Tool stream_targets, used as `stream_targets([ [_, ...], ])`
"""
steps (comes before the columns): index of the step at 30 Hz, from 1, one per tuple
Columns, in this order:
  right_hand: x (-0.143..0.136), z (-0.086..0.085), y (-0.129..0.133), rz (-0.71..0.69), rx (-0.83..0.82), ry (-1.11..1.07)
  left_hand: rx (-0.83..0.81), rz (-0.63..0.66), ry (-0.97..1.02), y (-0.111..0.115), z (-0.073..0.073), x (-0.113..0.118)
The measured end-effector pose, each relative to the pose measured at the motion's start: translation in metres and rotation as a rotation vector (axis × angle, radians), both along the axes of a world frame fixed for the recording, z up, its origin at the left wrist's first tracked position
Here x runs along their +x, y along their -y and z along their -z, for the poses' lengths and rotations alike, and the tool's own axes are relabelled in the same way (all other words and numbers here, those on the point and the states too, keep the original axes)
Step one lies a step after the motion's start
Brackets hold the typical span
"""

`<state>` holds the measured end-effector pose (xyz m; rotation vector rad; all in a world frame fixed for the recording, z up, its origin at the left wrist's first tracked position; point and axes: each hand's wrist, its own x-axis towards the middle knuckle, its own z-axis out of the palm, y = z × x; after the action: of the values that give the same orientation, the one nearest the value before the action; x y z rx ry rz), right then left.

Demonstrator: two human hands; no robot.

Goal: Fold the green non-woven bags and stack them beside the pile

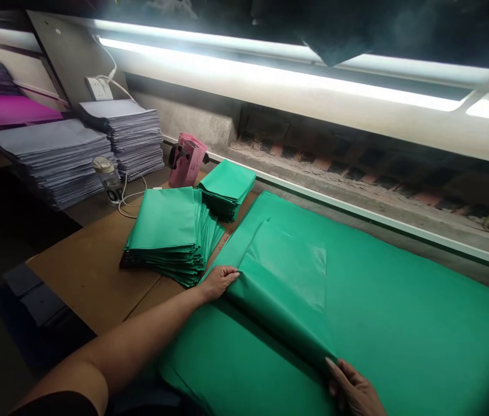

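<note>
A green sheet, partly folded over, lies on a wide spread of green sheets. My left hand pinches the near left corner of its fold. At the near right end of the same fold, my right hand grips the edge between thumb and fingers; part of that hand is hidden below the sheet. The folded edge is slightly raised, with a dark shadow beneath it. Left of the sheet sits a fanned stack of folded green pieces, and a smaller green stack stands behind it.
Brown cardboard covers the table at left. Behind it are a bottle with a cable, a pink box and tall stacks of pale sheets. A long ledge runs along the back under bright tube lights.
</note>
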<state>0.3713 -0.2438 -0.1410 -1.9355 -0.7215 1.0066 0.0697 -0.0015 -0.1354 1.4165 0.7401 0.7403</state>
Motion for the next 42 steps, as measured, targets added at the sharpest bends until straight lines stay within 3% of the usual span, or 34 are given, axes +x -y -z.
stream_targets([
  [5, -0.016, -0.015, -0.008, 0.105, -0.023, -0.081, 0.221, 0.101, -0.138, 0.021, -0.006, -0.013],
  [12, -0.012, -0.018, -0.021, 0.081, -0.206, -0.099, 0.406, -0.041, -0.319, 0.017, 0.008, -0.008],
  [16, -0.012, -0.012, -0.026, 0.081, -0.230, -0.058, 0.632, -0.159, -0.513, 0.009, -0.002, 0.003],
  [18, -0.008, -0.011, -0.026, 0.066, -0.242, -0.039, 0.818, -0.052, -0.586, 0.010, -0.010, 0.008],
  [20, 0.000, -0.016, -0.025, 0.024, -0.261, 0.016, 0.943, 0.228, -0.647, 0.012, -0.015, 0.011],
  [22, 0.005, -0.024, -0.024, -0.040, -0.296, 0.193, 0.982, 0.479, -0.714, 0.013, -0.015, 0.012],
  [23, 0.002, -0.028, -0.024, -0.045, -0.303, 0.355, 0.981, 0.544, -0.750, 0.013, -0.013, 0.013],
  [25, -0.019, -0.031, -0.031, -0.002, -0.238, 0.774, 0.976, 0.585, -0.808, 0.012, -0.008, 0.013],
  [27, -0.064, -0.025, -0.046, 0.000, -0.060, 1.166, 0.981, 0.598, -0.846, 0.011, -0.004, 0.015],
  [30, -0.139, -0.005, -0.074, -0.480, 0.097, 1.272, 1.020, 0.601, -0.877, 0.009, -0.002, 0.016],
  [32, -0.163, 0.008, -0.076, -0.621, 0.046, 1.241, 1.072, 0.608, -0.857, 0.007, -0.003, 0.012],
  [34, -0.155, 0.016, -0.058, -0.555, -0.088, 1.231, 1.129, 0.641, -0.800, 0.005, -0.004, 0.005],
  [38, -0.086, 0.016, -0.010, -0.368, -0.303, 1.252, 1.159, 0.710, -0.668, -0.005, -0.004, -0.016],
  [40, -0.050, 0.012, -0.016, -0.359, -0.354, 1.235, 1.141, 0.709, -0.619, -0.011, -0.002, -0.023],
  [42, -0.017, 0.005, -0.052, -0.327, -0.395, 1.192, 1.135, 0.694, -0.578, -0.016, 0.002, -0.027],
])
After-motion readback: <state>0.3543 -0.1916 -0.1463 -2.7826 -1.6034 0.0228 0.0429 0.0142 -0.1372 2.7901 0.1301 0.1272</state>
